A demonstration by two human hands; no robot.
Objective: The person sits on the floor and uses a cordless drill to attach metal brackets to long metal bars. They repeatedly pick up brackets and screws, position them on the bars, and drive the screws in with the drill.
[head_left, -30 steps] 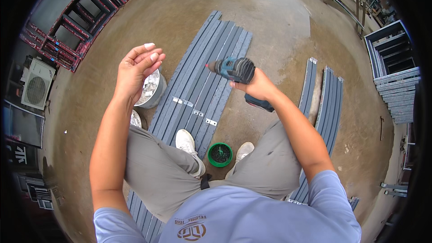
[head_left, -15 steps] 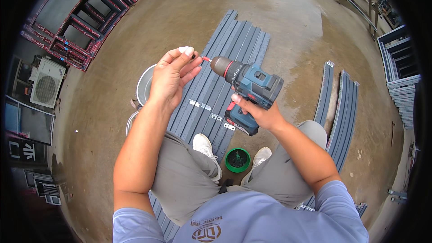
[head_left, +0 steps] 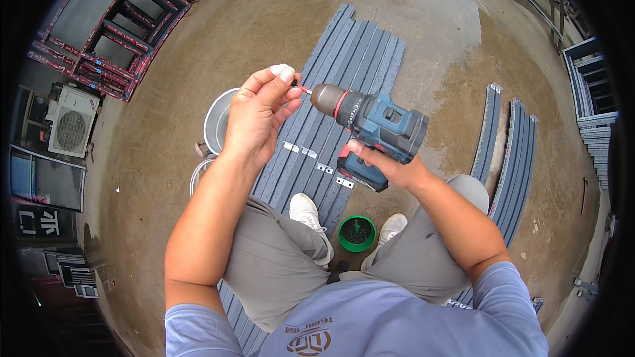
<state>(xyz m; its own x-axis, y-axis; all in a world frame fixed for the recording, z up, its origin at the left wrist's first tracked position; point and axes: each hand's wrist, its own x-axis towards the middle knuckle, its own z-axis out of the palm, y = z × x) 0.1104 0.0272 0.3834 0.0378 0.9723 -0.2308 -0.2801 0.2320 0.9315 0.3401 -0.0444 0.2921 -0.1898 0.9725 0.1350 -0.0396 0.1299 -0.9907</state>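
Observation:
My right hand [head_left: 399, 170] grips the handle of a blue and black cordless drill [head_left: 387, 122], its chuck turned to the left. A bit with a red sleeve [head_left: 301, 88] sticks out of the chuck. My left hand [head_left: 254, 116] pinches a small dark screw [head_left: 295, 82] between thumb and fingers, right at the bit's tip; whether screw and bit touch is too small to tell. Below both hands lie long grey metal profiles [head_left: 360, 59] side by side, with several small silver brackets [head_left: 324, 168] across them. Between my shoes a green bowl [head_left: 357, 249] holds small dark pieces.
Left of the profiles stands a metal bucket [head_left: 215, 122], partly behind my left forearm. More grey profiles [head_left: 512, 158] lie on the floor at right. Red and dark frames [head_left: 119, 46] and an outdoor air-conditioner unit [head_left: 69, 122] line the left side; frames [head_left: 589, 86] are stacked far right.
The screw in my left hand and the drill's bit have come closer together, now meeting or almost meeting. The view has shifted slightly; both grips stay the same.

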